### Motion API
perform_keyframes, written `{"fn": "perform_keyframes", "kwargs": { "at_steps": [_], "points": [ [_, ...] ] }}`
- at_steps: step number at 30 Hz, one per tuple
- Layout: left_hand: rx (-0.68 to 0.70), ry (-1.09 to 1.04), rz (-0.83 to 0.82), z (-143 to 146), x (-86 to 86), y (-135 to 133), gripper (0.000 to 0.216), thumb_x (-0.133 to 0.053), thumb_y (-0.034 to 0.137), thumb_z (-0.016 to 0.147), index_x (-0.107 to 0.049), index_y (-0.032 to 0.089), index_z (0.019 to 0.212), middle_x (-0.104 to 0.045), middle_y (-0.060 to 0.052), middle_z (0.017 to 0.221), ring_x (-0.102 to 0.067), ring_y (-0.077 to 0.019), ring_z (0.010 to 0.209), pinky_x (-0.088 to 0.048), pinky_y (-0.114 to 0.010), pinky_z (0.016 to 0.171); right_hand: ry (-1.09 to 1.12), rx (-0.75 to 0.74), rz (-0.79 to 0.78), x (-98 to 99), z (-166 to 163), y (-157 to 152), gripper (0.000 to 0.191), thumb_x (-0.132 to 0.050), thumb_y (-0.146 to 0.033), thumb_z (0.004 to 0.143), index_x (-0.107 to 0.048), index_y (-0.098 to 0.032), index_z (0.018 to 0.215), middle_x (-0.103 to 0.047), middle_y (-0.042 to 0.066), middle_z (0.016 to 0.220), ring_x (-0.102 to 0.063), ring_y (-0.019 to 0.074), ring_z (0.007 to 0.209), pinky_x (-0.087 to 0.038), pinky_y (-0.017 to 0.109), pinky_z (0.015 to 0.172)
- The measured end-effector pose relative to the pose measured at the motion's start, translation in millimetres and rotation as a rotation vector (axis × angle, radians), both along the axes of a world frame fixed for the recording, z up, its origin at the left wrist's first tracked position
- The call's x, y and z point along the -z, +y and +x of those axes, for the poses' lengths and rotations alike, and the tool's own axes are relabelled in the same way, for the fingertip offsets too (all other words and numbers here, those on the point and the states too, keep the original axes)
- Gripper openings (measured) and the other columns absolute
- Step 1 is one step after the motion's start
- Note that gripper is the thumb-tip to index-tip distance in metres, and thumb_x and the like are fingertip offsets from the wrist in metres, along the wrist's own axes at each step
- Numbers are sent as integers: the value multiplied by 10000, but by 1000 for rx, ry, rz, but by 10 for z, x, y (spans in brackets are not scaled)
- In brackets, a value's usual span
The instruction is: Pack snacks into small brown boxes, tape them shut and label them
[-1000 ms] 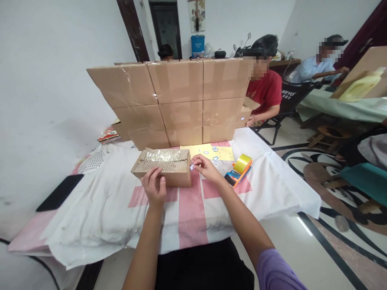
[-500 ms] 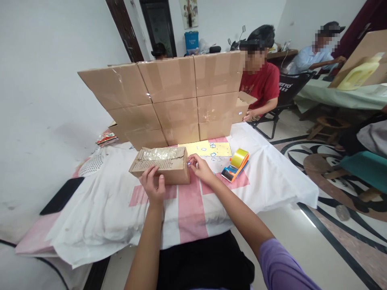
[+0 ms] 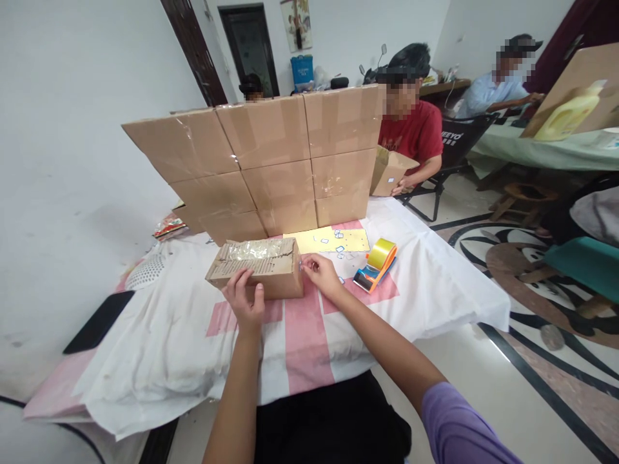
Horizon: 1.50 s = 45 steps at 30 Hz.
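A small cardboard box (image 3: 283, 287) with shiny clear tape on its top lies on the cloth in front of me. My left hand (image 3: 245, 299) holds it at the near side, fingers over the top edge and thumb against the front. At the box's right end is my right hand (image 3: 319, 270), thumb and fingertips pinched on a small blue-and-white label (image 3: 300, 264) against the cardboard. The fingertips partly cover that label. Behind lies a yellow sheet (image 3: 309, 241) with several similar small blue-edged labels on and around it.
A wall of stacked, taped cartons (image 3: 275, 164) stands across the table's back. A tape dispenser (image 3: 376, 265) with yellow tape sits to the right, a black phone-like slab (image 3: 99, 321) at the left edge. Beyond the cartons, a person in red (image 3: 411, 135) handles another box (image 3: 387, 171).
My right fingertips have shifted slightly and closed in on the box's end, covering more of the label. My left hand stays put. The person in red has tilted their box.
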<state>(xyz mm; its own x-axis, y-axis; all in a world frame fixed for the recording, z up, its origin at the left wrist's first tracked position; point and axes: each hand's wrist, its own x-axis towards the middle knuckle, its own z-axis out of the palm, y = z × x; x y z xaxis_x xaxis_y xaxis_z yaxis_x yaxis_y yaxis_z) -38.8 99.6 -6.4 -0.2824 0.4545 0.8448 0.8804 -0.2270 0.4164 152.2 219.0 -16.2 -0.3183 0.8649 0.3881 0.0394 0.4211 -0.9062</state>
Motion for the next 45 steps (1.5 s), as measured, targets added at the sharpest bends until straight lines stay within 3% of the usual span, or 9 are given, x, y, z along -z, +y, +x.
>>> {"fn": "perform_keyframes", "kwargs": {
  "at_steps": [2,7,13,16,20,24,30,38,45],
  "points": [
    [-2,28,-12,-1,-8,2,375,-582,323,917,-577,174,1262,-604,-173,1314,-548,-303,1259,-352,-465,1064,28,-31,-27,69,-38,-58,137,-594,-275,824,-707,-198,832,-687,40,820,-595,188,748,-486,329,748],
    [0,77,-11,-44,-7,23,435,-625,333,873,-545,168,1267,-598,-171,1278,-542,-318,1240,-329,-481,1059,100,-246,-204,224,-125,-148,376,-561,-335,837,-772,-186,1110,-682,-10,725,-574,161,683,-483,313,708],
    [34,37,-42,-107,12,52,421,-602,333,872,-525,177,1256,-583,-164,1277,-527,-314,1248,-341,-478,1060,182,-152,-320,247,-165,-103,493,-556,-307,817,-724,-167,1258,-599,-47,632,-520,134,635,-450,294,703],
    [35,28,-62,-119,16,56,409,-600,325,871,-530,175,1245,-588,-167,1278,-533,-313,1247,-340,-480,1064,147,-143,-302,203,-132,-104,470,-562,-277,812,-738,-179,1237,-639,-32,671,-554,149,672,-480,318,748],
    [13,20,-59,-103,3,44,370,-576,290,890,-535,184,1243,-602,-159,1275,-544,-303,1246,-341,-478,1064,179,5,-240,173,-105,-167,369,-564,-296,830,-795,-221,1108,-729,20,811,-638,206,818,-519,386,866],
    [19,21,-58,-67,-27,30,392,-589,286,887,-527,180,1259,-597,-165,1296,-540,-303,1254,-351,-468,1052,183,-58,-216,199,-138,-254,387,-592,-304,803,-793,-237,1127,-766,40,926,-664,228,894,-529,412,903],
    [13,9,-65,-74,-37,21,376,-572,278,896,-534,182,1258,-603,-161,1289,-542,-299,1264,-348,-473,1070,188,-74,-278,193,-146,-250,417,-580,-312,808,-781,-203,1157,-716,-5,734,-632,187,744,-526,387,833],
    [0,20,-65,-79,-25,14,361,-569,286,905,-543,186,1251,-603,-150,1293,-536,-289,1271,-351,-461,1073,221,44,-293,169,-112,-190,326,-639,-317,794,-808,-228,1058,-787,55,1007,-691,243,947,-543,414,912],
    [7,9,-51,-116,-22,14,373,-616,293,870,-555,181,1220,-606,-146,1270,-538,-291,1227,-370,-464,1043,123,-167,-199,263,-134,-120,339,-606,-306,841,-790,-233,1116,-735,53,1026,-657,223,998,-508,422,983]
  ]
}}
